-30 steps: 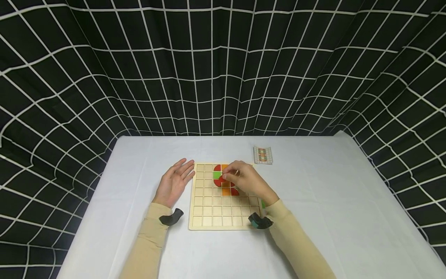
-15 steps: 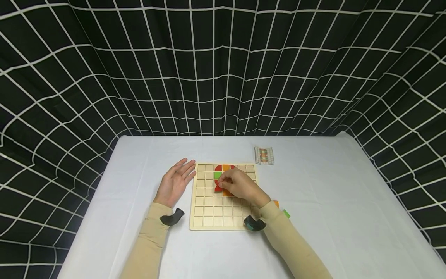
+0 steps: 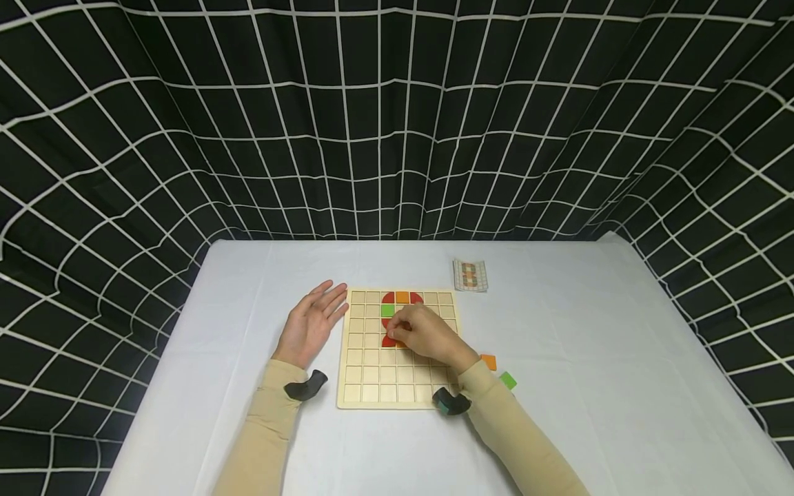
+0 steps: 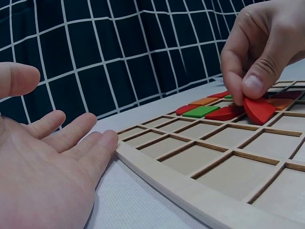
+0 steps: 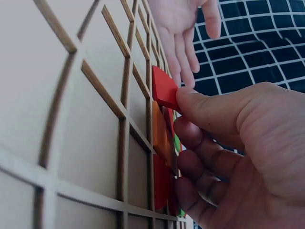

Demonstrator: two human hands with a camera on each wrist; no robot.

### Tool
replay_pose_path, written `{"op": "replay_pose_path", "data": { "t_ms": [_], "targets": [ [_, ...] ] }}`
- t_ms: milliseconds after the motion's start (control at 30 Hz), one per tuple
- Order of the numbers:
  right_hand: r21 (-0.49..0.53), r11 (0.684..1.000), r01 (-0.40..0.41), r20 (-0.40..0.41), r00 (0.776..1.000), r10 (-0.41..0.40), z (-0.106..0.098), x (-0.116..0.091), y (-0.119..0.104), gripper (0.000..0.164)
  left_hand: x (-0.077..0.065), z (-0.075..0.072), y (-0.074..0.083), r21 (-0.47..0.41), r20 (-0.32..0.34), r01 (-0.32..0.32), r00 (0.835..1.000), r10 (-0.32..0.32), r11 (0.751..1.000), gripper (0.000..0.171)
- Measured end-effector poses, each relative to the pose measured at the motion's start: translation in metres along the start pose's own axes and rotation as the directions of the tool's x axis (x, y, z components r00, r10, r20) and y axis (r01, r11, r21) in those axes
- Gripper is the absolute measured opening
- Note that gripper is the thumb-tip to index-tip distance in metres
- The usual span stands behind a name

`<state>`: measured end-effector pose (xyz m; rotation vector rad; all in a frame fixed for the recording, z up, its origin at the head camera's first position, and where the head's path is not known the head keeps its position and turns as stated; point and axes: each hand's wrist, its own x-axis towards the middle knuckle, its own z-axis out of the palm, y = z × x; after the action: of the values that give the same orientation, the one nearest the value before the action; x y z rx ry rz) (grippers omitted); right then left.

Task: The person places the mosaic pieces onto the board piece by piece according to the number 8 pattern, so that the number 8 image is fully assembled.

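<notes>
My right hand (image 3: 428, 333) pinches a red quarter-round tile (image 4: 259, 110) between thumb and forefinger. The tile is tilted at a cell of the wooden grid board (image 3: 378, 396), left of an orange tile (image 5: 158, 129). Further red, orange and green pieces sit in the board's upper middle cells, among them a green square tile (image 4: 201, 111); the right hand hides part of them. Beside the board's upper left edge, my left hand (image 3: 308, 329) lies palm up with its fingers extended and holds nothing.
On the white table (image 3: 558, 310), a loose orange tile (image 3: 489, 362) and a loose green tile (image 3: 509, 380) lie right of the board, near the right sleeve. A small stack of printed pattern cards (image 3: 470, 275) lies beyond the board's upper right corner. A black gridded curtain (image 3: 397, 124) surrounds the table.
My right hand has brought the red tile left and nearer, down to the cell left of the lower orange tile. The loose tiles at right have come into view. My left hand stays put.
</notes>
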<state>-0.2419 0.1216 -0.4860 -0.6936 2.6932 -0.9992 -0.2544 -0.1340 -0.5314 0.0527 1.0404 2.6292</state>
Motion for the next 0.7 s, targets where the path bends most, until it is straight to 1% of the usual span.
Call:
{"op": "replay_pose_path", "data": {
  "t_ms": [300, 500, 700],
  "targets": [
    [-0.08, 0.997, -0.011, -0.02, 1.0, 0.009, 0.0042, -0.0003, -0.0024, 0.005, -0.0015, 0.0005, 0.0006, 0.021, -0.011, 0.0, 1.0, 0.0, 1.0, 0.055],
    [-0.162, 0.987, 0.006, -0.038, 0.999, -0.012, 0.0071, -0.0028, -0.004, 0.007, -0.0012, 0.0001, -0.0001, 0.019, -0.009, 0.002, 1.0, -0.002, 1.0, 0.054],
    [-0.185, 0.983, -0.011, -0.048, 0.999, 0.002, 0.0074, -0.0047, -0.007, 0.005, 0.0001, -0.0007, -0.0002, 0.028, 0.001, -0.006, 1.0, 0.006, 1.0, 0.055]
  ]
}}
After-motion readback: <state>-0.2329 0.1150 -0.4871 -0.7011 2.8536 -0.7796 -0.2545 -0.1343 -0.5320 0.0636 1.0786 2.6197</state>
